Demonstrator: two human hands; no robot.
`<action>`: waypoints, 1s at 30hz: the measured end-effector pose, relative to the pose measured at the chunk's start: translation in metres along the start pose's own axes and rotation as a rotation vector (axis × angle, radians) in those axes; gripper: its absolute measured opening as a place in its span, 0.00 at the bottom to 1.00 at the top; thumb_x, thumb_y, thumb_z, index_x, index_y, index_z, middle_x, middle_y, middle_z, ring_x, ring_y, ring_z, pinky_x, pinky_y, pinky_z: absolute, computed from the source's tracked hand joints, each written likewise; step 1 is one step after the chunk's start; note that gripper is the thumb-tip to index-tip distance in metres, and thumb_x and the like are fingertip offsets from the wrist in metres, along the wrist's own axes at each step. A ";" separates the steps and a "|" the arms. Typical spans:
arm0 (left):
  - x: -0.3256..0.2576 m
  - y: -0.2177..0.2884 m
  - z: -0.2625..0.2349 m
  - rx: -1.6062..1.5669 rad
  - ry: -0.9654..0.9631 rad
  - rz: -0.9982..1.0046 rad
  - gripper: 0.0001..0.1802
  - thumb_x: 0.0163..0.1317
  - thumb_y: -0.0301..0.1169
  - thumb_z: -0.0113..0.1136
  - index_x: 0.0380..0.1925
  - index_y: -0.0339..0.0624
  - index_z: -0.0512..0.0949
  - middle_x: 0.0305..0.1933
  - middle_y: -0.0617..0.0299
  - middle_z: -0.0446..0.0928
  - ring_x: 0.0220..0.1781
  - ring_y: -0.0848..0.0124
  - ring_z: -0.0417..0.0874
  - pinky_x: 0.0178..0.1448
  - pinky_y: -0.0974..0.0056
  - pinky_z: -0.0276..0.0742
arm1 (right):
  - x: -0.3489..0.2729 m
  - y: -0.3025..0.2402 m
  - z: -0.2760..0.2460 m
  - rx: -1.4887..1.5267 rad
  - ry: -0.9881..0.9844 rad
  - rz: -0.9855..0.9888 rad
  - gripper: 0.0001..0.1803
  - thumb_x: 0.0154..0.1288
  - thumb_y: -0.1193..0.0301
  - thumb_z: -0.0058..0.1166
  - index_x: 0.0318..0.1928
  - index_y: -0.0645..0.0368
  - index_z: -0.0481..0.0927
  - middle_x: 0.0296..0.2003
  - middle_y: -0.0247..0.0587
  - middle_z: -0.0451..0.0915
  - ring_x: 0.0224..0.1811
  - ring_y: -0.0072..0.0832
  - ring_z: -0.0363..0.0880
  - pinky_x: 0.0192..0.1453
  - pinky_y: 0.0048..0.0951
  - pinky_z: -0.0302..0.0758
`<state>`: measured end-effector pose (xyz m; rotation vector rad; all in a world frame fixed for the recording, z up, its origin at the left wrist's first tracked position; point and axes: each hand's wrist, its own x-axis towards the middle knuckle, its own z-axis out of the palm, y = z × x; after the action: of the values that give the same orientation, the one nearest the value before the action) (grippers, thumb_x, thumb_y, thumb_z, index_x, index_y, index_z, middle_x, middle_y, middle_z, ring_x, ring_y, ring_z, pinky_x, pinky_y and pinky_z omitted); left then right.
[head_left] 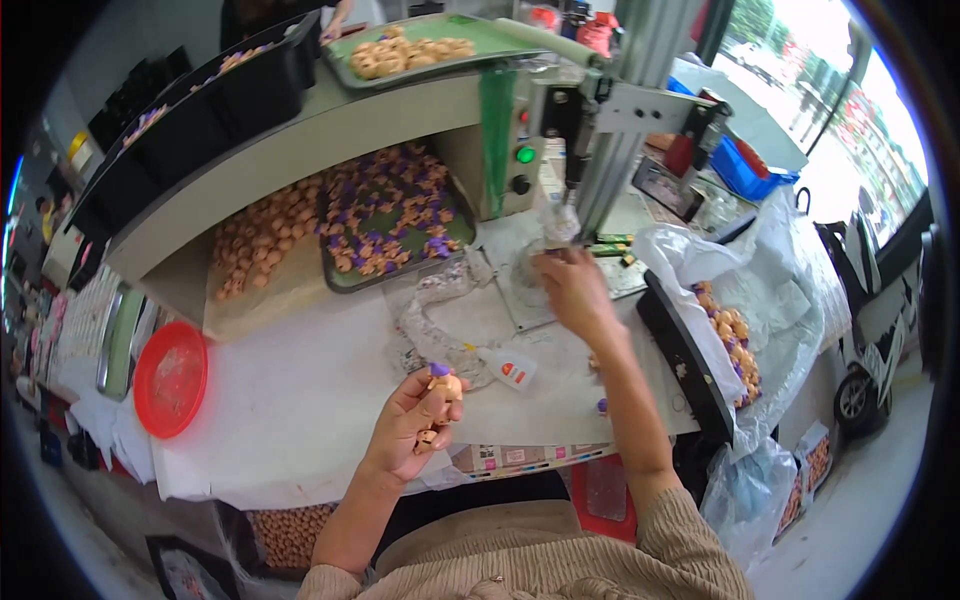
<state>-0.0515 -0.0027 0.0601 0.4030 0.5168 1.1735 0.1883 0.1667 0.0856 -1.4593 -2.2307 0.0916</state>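
My left hand (393, 432) is raised over the near edge of the worktable, its fingers wrapped round a small tan toy figure (446, 388) with a purple top. Another little tan piece (427, 440) shows lower in the same hand. Farther off to the right, my right hand (576, 288) reaches in under the head of a bench press (560, 218), above its metal base plate (522, 318). Its fingers are bent together; whatever they hold is hidden. Between the hands lies a white squeeze bottle (508, 367) beside crumpled clear plastic (425, 315).
Under the shelf (385, 115) lie a dark tray (400, 276) of purple-and-tan pieces and a heap of round tan parts (262, 245). A red basin (150, 385) sits at the left. On the right, a black bin (682, 365) lined with plastic holds more figures. A green button (525, 155) glows beside the press.
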 end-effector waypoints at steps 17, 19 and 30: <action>0.045 0.000 0.052 0.326 0.014 0.083 0.14 0.63 0.29 0.59 0.49 0.45 0.73 0.39 0.62 0.75 0.32 0.77 0.74 0.20 0.78 0.65 | -0.113 0.125 -0.134 -0.202 0.365 0.624 0.16 0.63 0.77 0.45 0.48 0.60 0.81 0.56 0.63 0.71 0.58 0.52 0.72 0.61 0.40 0.68; 0.060 0.004 0.069 0.485 0.065 0.026 0.13 0.65 0.28 0.56 0.49 0.42 0.73 0.36 0.63 0.76 0.26 0.82 0.71 0.19 0.79 0.61 | -0.116 0.125 -0.129 -0.219 0.426 0.602 0.15 0.63 0.77 0.44 0.48 0.60 0.81 0.55 0.62 0.72 0.57 0.52 0.73 0.61 0.39 0.69; 0.189 -0.009 0.085 0.814 0.181 0.113 0.13 0.58 0.35 0.67 0.39 0.41 0.80 0.32 0.70 0.74 0.23 0.84 0.69 0.19 0.76 0.62 | -0.125 0.053 -0.142 0.102 0.544 0.302 0.11 0.61 0.82 0.48 0.43 0.65 0.81 0.38 0.49 0.83 0.40 0.37 0.81 0.47 0.31 0.74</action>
<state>0.0603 0.1686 0.0922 1.0356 1.1446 1.0736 0.3329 0.0520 0.1524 -1.5328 -1.5472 -0.0858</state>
